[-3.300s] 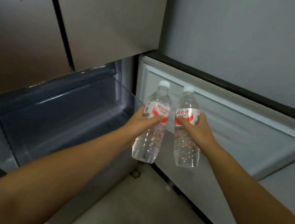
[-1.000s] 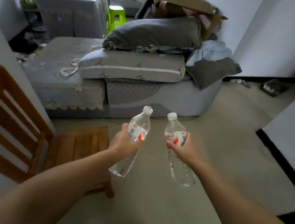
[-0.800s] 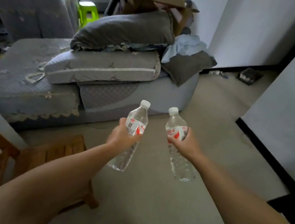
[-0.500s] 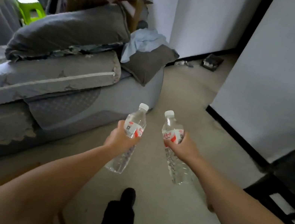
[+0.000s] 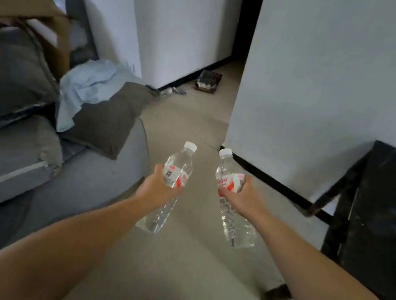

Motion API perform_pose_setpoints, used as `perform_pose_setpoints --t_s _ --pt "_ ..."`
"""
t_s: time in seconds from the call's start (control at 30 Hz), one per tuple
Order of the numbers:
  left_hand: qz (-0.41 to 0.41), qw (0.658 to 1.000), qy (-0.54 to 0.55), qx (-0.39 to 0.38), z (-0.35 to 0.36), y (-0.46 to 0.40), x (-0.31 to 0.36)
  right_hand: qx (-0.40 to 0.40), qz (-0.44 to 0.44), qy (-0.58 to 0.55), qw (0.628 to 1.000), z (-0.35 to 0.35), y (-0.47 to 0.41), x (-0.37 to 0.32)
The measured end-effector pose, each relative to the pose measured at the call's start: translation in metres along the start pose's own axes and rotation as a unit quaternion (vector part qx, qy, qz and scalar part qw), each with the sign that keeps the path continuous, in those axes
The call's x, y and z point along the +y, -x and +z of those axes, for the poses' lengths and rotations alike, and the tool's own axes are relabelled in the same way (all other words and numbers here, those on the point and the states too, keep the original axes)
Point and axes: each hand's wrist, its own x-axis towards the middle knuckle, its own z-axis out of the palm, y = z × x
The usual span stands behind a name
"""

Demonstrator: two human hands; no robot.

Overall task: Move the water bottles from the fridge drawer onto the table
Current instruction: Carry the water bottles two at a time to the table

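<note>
A clear plastic water bottle [image 5: 170, 190] is gripped by the left hand [image 5: 157, 189]; another clear plastic bottle [image 5: 233, 203] is clasped in the right hand [image 5: 242, 197], beside the black counter [image 5: 387, 223].

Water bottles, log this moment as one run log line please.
phase: carry | left hand: holds left bottle | right hand: holds right bottle | black table: ahead right, bottles not yet placed

Two water bottles: left bottle [image 5: 172, 182], right bottle [image 5: 233, 198]. Two hands: left hand [image 5: 156, 187], right hand [image 5: 244, 197]. One dark counter [image 5: 390, 210], one grey sofa [image 5: 96, 179].
</note>
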Motion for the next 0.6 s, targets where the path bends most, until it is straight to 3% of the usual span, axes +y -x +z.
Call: perform_pose_setpoints --t_s 0.47,0.5,0.6 --pt "0.109 0.982 0.009 -0.154 0.110 -0.182 0.154 0.088 0.095 0.039 0.991 -0.115 -0.173 0.024" --pt "0.127 0.978 0.013 -0.167 0.137 -0.223 0.197 0.111 0.100 0.035 0.988 -0.149 -0.218 0.028" --pt "0.131 0.974 0.009 -0.185 0.154 -0.255 0.230 0.102 0.110 0.044 0.988 -0.178 -0.247 0.028"
